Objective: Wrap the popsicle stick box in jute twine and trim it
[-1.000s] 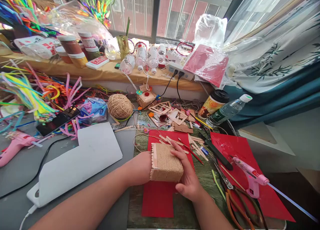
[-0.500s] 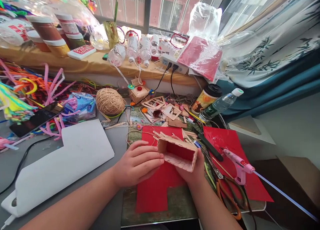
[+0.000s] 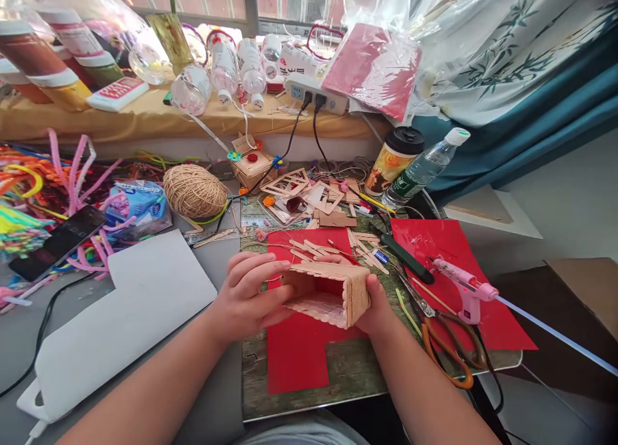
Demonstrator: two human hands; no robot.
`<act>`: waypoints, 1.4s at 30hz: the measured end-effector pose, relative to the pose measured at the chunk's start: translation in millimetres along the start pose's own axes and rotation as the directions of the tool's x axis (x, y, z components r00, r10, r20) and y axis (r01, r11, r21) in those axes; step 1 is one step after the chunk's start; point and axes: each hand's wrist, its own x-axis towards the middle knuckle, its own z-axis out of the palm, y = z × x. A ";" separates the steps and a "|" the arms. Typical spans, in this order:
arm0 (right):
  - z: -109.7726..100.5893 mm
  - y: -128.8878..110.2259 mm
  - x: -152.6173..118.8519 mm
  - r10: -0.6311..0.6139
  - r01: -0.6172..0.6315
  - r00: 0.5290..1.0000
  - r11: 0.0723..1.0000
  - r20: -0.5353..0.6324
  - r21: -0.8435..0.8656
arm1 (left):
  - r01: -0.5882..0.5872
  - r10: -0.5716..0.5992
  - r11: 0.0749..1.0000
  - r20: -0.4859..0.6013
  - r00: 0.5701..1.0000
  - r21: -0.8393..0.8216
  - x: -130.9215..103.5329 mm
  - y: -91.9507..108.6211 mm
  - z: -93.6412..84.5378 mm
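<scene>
A small box made of wooden craft sticks [image 3: 356, 297], lined with red inside, is held tilted between both hands, its open side towards me. My right hand [image 3: 379, 306] grips its right end, thumb on the outer wall and fingers behind. At the left end, my left hand [image 3: 253, 297] has its fingers wrapped over the edge, some tips out of sight. Below the box lies a cut sheet of red paper [image 3: 298, 361] on the dark green board [image 3: 355, 371]. Loose craft sticks [image 3: 309, 248] lie just behind the box.
To the right, a pink glue gun [image 3: 466, 287] rests on red paper [image 3: 512, 322] near orange-handled scissors [image 3: 449, 351]. A twine ball [image 3: 194, 192], lidded cup [image 3: 393, 161] and water bottle [image 3: 425, 168] stand behind. White card [image 3: 130, 310] lies left.
The box has turned, so its right outer wall now shows. Both hands have shifted with it, and the left fingers have moved onto its left edge. The view has moved slightly.
</scene>
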 end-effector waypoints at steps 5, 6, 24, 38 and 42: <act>2.6 -2.7 0.2 -0.021 0.021 1.000 0.999 -0.020 -0.025 | 0.081 -0.083 0.996 0.047 0.995 0.033 -3.3 -6.7 2.9; 3.1 -2.5 0.5 -0.026 0.025 0.999 0.999 -0.027 -0.030 | 0.085 -0.087 0.996 0.051 0.995 0.038 -4.0 -7.3 3.6; 6.1 13.6 1.7 -0.236 0.204 0.970 0.922 -0.060 -0.328 | 0.829 -0.740 0.141 0.498 0.451 -0.541 4.5 -6.9 24.9; 7.6 32.6 -5.2 -0.344 0.420 0.903 0.582 0.257 -0.696 | 0.727 -0.555 0.461 0.474 0.683 -0.509 -5.0 -9.4 14.3; 9.1 26.3 -6.9 -0.357 0.511 0.848 0.358 0.391 -0.781 | 0.521 -0.406 0.581 0.333 0.851 -0.625 -8.4 -11.2 11.9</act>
